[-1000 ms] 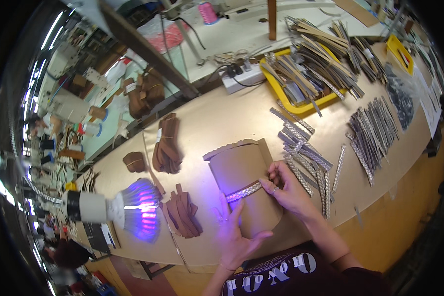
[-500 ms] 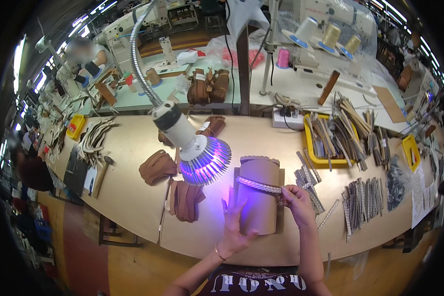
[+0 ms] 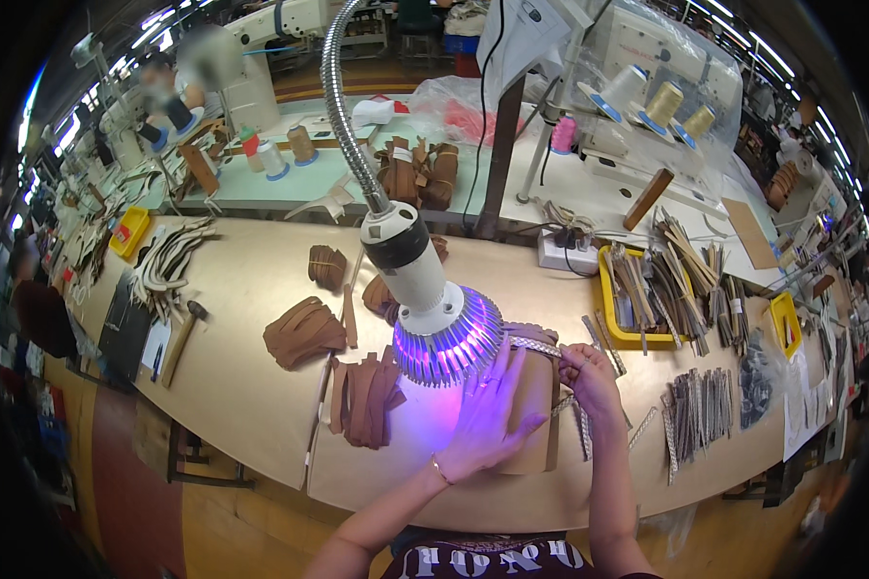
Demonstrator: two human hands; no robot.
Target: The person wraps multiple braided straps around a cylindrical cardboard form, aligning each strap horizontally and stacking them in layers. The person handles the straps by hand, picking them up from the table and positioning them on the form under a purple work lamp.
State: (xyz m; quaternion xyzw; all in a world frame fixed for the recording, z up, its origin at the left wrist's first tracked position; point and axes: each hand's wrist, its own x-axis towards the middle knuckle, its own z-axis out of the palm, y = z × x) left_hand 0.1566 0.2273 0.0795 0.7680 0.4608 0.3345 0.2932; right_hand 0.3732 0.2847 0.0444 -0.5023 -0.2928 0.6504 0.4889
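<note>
My right hand [image 3: 590, 382] pinches the right end of a pale braided strip [image 3: 535, 344]. This strip runs across the top of a tan, cylinder-like form [image 3: 529, 417] on the table. My left hand [image 3: 485, 417] lies over the form's left side, palm down with fingers stretched and thumb apart. Its fingertips reach up beside the rim of a lamp [image 3: 446, 340] glowing violet, which hides the strip's left end. Below my right hand, part of another braided strip [image 3: 562, 405] shows beside the form.
Brown strap bundles [image 3: 304, 333] and a hammer [image 3: 185, 343] lie to the left. On the right are a yellow tray [image 3: 647, 340] of strips and a row of braided strips [image 3: 700, 415]. The lamp's flexible metal neck [image 3: 338, 106] arches above the table. Sewing machines stand beyond.
My left hand has moved up and right, its fingers now close to the lamp. In the view, the lamp appears farther right and covers part of the form and strip. My right hand keeps its pinch.
</note>
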